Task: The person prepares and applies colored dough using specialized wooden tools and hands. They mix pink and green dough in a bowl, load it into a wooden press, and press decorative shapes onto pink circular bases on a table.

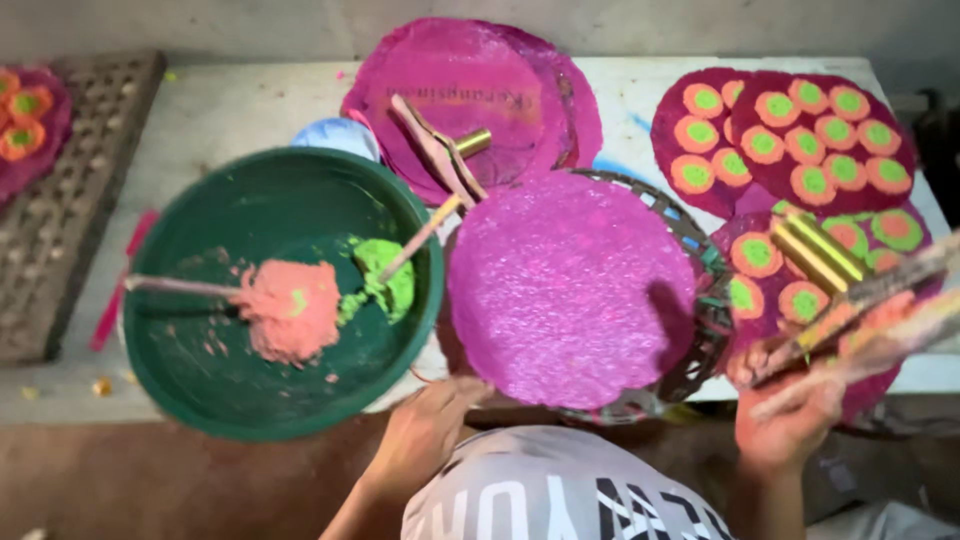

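Note:
A plain magenta disc (570,285) lies on a wire basket rim (700,240) at the middle. My left hand (425,425) rests at the table's near edge, fingers touching the disc's lower left side. My right hand (790,415) is closed around a bundle of paint-stained wooden sticks (860,315), blurred, slanting up to the right. Left of the disc stands a green basin (200,390) holding a pink paste lump (290,310) and a green paste lump (385,280), each with a stick in it.
Magenta discs decorated with orange-and-green dots (800,135) are stacked at the right. More plain magenta discs (470,90) lie at the back with a wooden tool (440,150) on them. A perforated brown tray (60,210) sits at the left.

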